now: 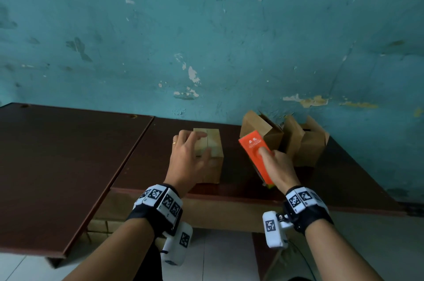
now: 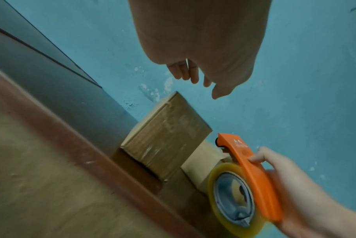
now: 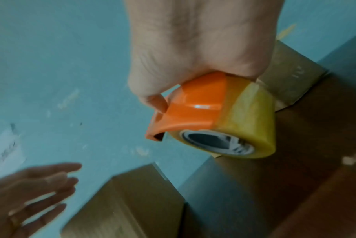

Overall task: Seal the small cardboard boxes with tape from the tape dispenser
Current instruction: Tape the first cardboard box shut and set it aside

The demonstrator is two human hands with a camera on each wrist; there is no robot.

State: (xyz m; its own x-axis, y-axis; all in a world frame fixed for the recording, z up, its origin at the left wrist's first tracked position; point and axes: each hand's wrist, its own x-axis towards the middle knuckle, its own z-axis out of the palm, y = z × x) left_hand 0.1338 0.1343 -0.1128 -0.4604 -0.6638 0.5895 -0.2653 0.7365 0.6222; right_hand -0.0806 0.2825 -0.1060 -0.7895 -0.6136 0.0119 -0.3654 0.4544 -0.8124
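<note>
The table [image 1: 68, 154] carries the closed box [image 1: 212, 150] at centre and two open boxes [image 1: 305, 143] at its 2 o'clock. To tape well, I judge the left hand [image 1: 188, 156], fingers spread and holding nothing, should press the flaps flat while the right hand [image 1: 277, 166], curled round the dispenser [image 1: 253, 147] at the box's 3 o'clock, starts on its near face. Only the wrist views show the roll [image 2: 234, 198]; whether the left palm touches the box is unclear.
</note>
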